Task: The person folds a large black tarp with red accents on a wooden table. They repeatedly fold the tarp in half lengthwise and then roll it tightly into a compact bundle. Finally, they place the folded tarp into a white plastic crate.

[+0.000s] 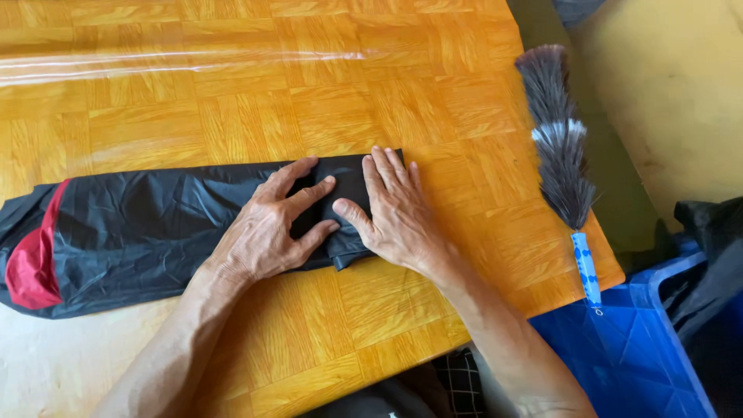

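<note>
Both forearms in close, left hand (267, 228) and right hand (395, 213) flat and spread, clamped on nothing, pressing right end of black garment (155, 224) folded into long strip on wood-pattern surface (232, 85), red-trimmed end (32, 267) unfolded far left, feather duster (559, 147) at right edge, blue crate (627, 348) below.

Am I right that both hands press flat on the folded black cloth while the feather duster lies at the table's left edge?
Not quite: the feather duster lies at the right edge of the table, as the head view shows. Both the left hand and right hand do press flat on the folded black cloth.
</note>
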